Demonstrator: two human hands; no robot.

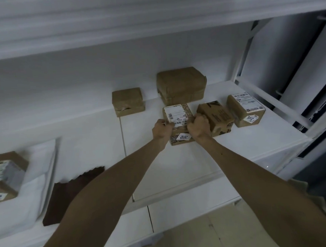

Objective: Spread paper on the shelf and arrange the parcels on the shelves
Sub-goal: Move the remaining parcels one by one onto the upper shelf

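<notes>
- Left hand: fingers curled round the left side of a brown cardboard parcel with a white label.
- Right hand: grips its right side.
- White shelf: beneath parcel.

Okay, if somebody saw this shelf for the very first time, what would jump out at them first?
The left hand and right hand grip a labelled parcel from either side on the white shelf. Behind it stand a small taped parcel and a large taped parcel; a printed box sits askew just right of the hands.
</notes>
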